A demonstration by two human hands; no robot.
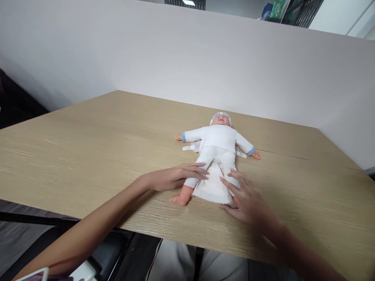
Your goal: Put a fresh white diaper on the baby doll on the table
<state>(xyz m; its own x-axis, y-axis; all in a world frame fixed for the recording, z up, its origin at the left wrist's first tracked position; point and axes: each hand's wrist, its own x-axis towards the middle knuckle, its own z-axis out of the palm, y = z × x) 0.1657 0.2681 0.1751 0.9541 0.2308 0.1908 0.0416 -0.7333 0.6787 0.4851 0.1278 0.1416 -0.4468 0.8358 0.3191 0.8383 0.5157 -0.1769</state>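
A baby doll in a white suit with blue cuffs lies on its back, arms spread, head away from me. Beneath its hips and between its legs is an opened white diaper, its side tabs sticking out at the waist. My left hand rests its outstretched fingers across the doll's leg on the left, fingertips at the diaper's edge. Over the other leg, my right hand has its fingers apart and curved, with the thumb near the doll's foot. That foot is mostly hidden behind my right hand.
The doll lies on a wide wooden table with seams across its top. A pale partition rises behind the far edge. Below the near edge are my legs and a dark chair. A green package shows beyond the partition.
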